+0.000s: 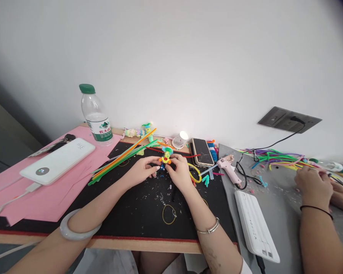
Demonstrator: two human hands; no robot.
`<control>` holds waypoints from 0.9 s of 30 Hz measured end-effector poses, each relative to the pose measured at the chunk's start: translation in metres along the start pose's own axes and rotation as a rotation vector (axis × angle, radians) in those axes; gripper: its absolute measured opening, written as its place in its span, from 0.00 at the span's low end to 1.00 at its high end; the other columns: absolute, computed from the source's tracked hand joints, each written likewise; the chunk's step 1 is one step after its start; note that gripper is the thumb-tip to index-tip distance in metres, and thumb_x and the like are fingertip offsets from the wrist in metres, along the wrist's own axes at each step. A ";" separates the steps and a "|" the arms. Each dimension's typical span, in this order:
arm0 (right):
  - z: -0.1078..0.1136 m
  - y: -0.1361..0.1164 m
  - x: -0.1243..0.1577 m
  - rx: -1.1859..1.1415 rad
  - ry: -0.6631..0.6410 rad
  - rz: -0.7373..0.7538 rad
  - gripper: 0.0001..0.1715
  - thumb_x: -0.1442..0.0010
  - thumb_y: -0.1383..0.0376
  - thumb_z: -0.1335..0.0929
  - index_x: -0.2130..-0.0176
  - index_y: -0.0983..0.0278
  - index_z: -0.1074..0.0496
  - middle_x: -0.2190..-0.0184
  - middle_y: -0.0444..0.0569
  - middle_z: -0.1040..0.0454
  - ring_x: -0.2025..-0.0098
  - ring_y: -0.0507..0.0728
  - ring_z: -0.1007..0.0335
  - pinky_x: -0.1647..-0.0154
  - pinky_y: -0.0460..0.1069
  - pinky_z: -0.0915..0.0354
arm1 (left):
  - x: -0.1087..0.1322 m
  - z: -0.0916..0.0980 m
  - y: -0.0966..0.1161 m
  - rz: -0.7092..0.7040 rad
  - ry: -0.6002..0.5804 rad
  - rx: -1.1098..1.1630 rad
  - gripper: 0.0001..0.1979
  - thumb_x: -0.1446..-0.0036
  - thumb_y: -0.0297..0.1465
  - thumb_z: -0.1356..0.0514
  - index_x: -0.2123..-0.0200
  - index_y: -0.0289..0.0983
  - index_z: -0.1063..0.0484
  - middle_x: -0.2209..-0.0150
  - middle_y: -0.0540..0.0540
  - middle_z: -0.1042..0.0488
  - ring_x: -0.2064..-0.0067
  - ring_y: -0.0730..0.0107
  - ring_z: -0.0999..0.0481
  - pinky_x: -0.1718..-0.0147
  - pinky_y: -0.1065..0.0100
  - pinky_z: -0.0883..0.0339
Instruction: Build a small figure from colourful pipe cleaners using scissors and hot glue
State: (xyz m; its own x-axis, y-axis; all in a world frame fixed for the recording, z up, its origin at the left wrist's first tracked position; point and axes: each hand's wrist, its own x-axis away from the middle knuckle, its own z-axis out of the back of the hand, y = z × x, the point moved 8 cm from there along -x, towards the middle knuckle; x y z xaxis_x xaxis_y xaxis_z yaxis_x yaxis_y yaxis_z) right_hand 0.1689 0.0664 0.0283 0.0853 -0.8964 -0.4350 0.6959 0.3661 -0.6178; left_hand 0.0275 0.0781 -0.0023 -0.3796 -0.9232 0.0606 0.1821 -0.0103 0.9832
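Note:
Between my hands, a small fuzzy pipe-cleaner figure [167, 155] stands upright above the black mat [131, 213]. It has a yellow body, a green and blue top, orange bits at its sides and a dark blue lower part. My left hand [145, 168] pinches it from the left, fingers closed near its lower part. From the right, my right hand [179, 169] closes thumb and fingers on it too. Just left of my hands lies a bunch of orange and green pipe cleaners [122, 158]. A yellow loop [198, 175] rests by my right wrist.
A water bottle [96, 118] and white power bank [58, 161] stand on pink paper at left. Rightward are a phone [202, 151], a pink glue gun [228, 171] with its cord and another power bank [255, 224]. A co-worker's hands [314, 186] work at far right.

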 end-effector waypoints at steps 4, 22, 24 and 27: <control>-0.004 0.005 -0.002 0.108 -0.009 0.002 0.07 0.44 0.66 0.31 0.64 0.63 0.22 0.55 0.53 0.28 0.52 0.64 0.38 0.48 0.58 0.40 | 0.001 0.000 -0.002 0.032 0.014 -0.010 0.26 0.50 0.33 0.39 0.47 0.34 0.33 0.51 0.39 0.26 0.74 0.75 0.28 0.72 0.67 0.31; 0.026 0.008 0.001 -0.036 0.251 0.000 0.10 0.45 0.73 0.35 0.75 0.61 0.37 0.67 0.50 0.29 0.61 0.58 0.32 0.57 0.53 0.37 | 0.015 0.089 0.032 -0.219 0.729 -0.797 0.17 0.45 0.34 0.45 0.54 0.35 0.27 0.56 0.40 0.26 0.56 0.55 0.27 0.56 0.59 0.34; 0.029 0.008 0.001 -0.039 0.262 -0.017 0.12 0.45 0.70 0.35 0.77 0.61 0.39 0.68 0.50 0.29 0.62 0.58 0.32 0.58 0.53 0.37 | 0.011 0.100 0.023 -0.143 0.737 -0.918 0.18 0.46 0.34 0.44 0.54 0.35 0.26 0.56 0.37 0.28 0.52 0.50 0.29 0.53 0.56 0.35; 0.028 0.007 0.001 -0.039 0.252 -0.018 0.14 0.44 0.68 0.34 0.78 0.61 0.40 0.69 0.49 0.29 0.63 0.58 0.33 0.59 0.53 0.38 | 0.007 0.112 0.009 -0.022 0.712 -0.988 0.15 0.47 0.35 0.44 0.59 0.37 0.23 0.56 0.36 0.28 0.52 0.47 0.29 0.55 0.54 0.34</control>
State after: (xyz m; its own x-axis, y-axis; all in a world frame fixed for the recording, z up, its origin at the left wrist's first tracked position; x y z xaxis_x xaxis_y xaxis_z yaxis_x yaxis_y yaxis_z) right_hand 0.1935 0.0611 0.0415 -0.1105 -0.8138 -0.5705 0.6676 0.3645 -0.6493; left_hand -0.0747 0.1144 0.0263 0.1350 -0.9202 -0.3675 0.9116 -0.0301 0.4101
